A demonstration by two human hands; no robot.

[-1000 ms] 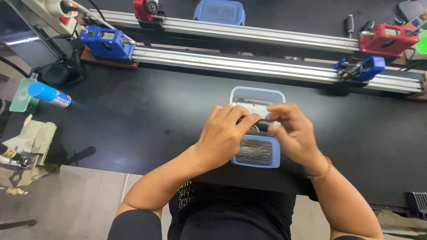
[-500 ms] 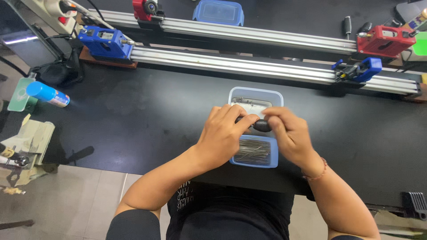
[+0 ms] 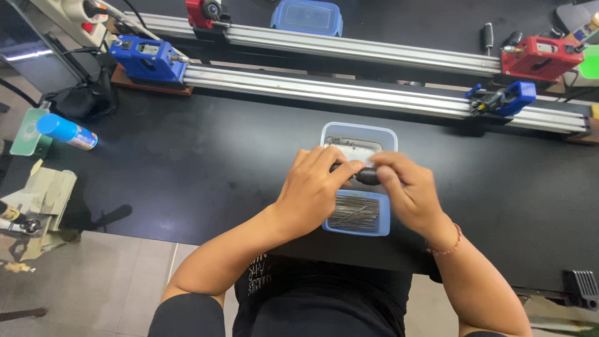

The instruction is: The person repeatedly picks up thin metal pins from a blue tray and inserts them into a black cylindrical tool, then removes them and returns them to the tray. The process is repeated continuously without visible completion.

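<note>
**Small dark part held over the tray of pins**

I hold a small dark cylindrical part between both hands, just above the light blue tray. My left hand closes its fingers on the left end of the part, and my right hand pinches the right end between thumb and fingertips. What the part is exactly I cannot tell; my fingers hide most of it.

As far as I can judge, the work is in the middle. The near half of the tray is full of thin metal pins, lying in a dense bundle, so plenty is left there. The far half shows a pale floor with only a few loose pieces. Whether a pin already sits in the part, I cannot see.

The tray stands on a black worktop, near its front edge, right in front of me. Well beyond it two long aluminium rails run across the worktop. They carry a blue block at the left, a smaller blue clamp at the right, and red fixtures on the far rail. A second blue lidded box sits behind the rails. At the left edge lies a blue spray can. Below the worktop the floor is pale tile, with some cluttered tools at the far left.
</note>
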